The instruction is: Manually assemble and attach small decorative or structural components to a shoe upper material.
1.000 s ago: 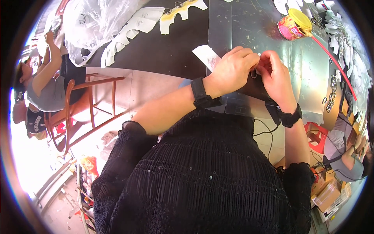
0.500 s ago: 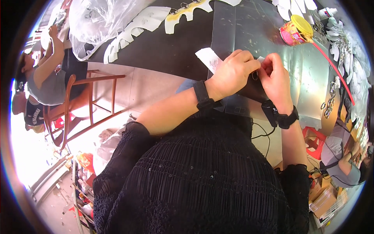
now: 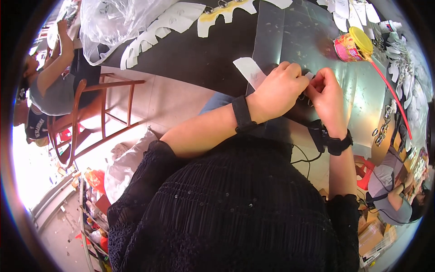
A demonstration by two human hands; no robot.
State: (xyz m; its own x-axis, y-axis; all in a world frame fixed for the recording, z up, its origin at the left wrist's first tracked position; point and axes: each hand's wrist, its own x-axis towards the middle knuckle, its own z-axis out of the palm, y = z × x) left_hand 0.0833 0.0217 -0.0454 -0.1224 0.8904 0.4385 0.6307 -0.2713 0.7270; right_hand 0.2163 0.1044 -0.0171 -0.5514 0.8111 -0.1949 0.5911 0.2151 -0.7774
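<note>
Over the near edge of the table, my left hand (image 3: 280,91) is closed around a white strip (image 3: 249,71), whose long end sticks out past the wrist side. Close beside it, my right hand (image 3: 328,94) has thumb and index finger pinched together, almost touching the left fingertips. A small white end (image 3: 309,75) shows in the gap between the hands. Small metal rings (image 3: 302,96) hang just below the fingertips. My fingers hide what the right pinch holds.
A shiny metal sheet (image 3: 303,36) covers the table's right part, bearing a yellow-lidded tub (image 3: 351,47) with a red stick (image 3: 389,88). Metal clasps (image 3: 384,126) lie farther right. White cut pieces (image 3: 181,17) and a clear plastic bag (image 3: 113,27) lie left. A wooden chair (image 3: 105,109) and other people surround the table.
Both hands have shifted slightly right and nearer in the picture, along with the strip. The tub and table also sit a little farther right, so the view has turned slightly.
</note>
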